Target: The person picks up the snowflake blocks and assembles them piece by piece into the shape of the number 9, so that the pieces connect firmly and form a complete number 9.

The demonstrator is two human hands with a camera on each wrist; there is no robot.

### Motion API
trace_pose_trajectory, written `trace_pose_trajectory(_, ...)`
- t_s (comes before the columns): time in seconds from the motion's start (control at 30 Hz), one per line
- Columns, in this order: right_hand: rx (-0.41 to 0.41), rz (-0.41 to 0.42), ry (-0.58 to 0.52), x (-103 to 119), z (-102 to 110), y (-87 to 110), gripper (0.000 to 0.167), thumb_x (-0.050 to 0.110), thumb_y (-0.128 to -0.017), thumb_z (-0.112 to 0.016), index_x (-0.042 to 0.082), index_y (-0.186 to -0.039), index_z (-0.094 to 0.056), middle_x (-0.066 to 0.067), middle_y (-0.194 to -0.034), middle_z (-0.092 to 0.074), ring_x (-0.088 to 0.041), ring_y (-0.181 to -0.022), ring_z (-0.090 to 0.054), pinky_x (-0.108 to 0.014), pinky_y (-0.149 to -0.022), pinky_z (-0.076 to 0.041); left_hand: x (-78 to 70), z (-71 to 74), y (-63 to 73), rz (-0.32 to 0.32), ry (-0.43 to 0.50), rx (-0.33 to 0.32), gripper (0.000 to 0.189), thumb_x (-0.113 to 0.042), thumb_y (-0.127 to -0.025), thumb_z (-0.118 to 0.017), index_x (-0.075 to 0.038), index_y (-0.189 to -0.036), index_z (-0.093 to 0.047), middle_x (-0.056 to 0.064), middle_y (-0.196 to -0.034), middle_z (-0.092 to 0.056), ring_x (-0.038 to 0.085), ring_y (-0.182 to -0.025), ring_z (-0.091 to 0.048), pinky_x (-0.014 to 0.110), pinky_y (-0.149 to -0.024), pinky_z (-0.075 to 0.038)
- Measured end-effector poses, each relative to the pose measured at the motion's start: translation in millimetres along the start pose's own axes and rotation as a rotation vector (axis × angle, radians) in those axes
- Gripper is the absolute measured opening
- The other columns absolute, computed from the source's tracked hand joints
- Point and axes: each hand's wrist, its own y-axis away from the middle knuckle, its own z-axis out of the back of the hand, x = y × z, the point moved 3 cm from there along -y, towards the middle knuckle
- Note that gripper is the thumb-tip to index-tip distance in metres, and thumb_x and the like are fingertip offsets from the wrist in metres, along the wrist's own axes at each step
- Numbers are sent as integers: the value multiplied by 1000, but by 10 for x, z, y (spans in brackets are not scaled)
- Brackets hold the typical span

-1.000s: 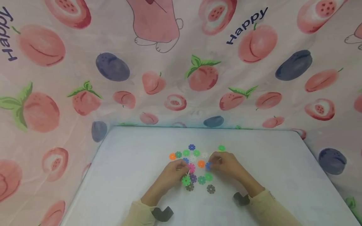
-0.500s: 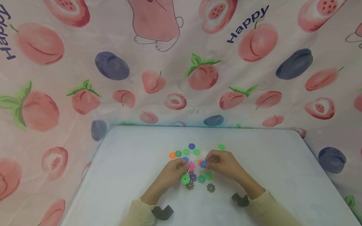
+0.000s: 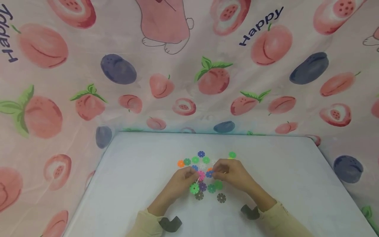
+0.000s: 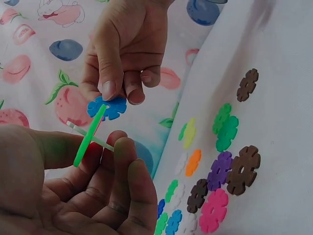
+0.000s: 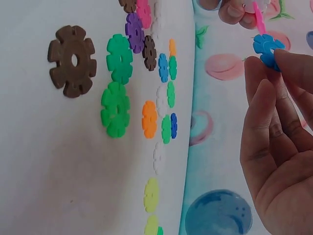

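Note:
In the head view my left hand (image 3: 185, 179) pinches a small assembly of slotted flower-shaped plastic discs, a green disc (image 3: 194, 188) joined crosswise with a white disc (image 4: 78, 128). The right wrist view also shows a pink edge (image 5: 259, 18) on this assembly. My right hand (image 3: 232, 172) pinches a blue flower disc (image 5: 268, 49) between thumb and fingertips. Held up close to the assembly, the blue disc overlaps the green disc's tip in the left wrist view; whether they touch I cannot tell. The right-hand fingers partly cover the blue disc.
Loose flower discs lie flat around and beneath the hands, among them a brown disc (image 3: 221, 197), a purple disc (image 4: 219, 170), an orange disc (image 5: 149, 119) and a yellow disc (image 5: 151, 195). They rest on a white table (image 3: 133, 158), with a fruit-printed cloth (image 3: 183, 85) behind.
My right hand has moved left with the blue disc, toward the assembly in my left hand. The left hand stays nearly in place, still holding the joined discs.

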Motion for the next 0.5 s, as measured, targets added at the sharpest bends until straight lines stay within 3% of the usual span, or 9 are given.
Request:
trace_pose_trajectory(0.33, 7, 66, 0, 21, -24, 2, 6, 24, -90, -78, 27, -93, -73, 16, -90, -73, -6, -86, -69, -27, -79, -58, -43, -4, 13, 4, -20, -13, 26, -39, -101, -61, -16, -107, -71, -2, -101, -71, 16, -96, -62, 38, -87, -54)
trace_pose_trajectory(0.5, -2, 130, 2, 46, -38, 29, 5, 26, -91, -77, 28, -93, -74, 17, -91, -73, -4, -87, -70, -27, -76, -59, -68, -23, 16, 0, 4, -13, 23, -37, -99, -64, -15, -102, -72, -1, -93, -71, 16, -86, -60, 34, -77, -51)
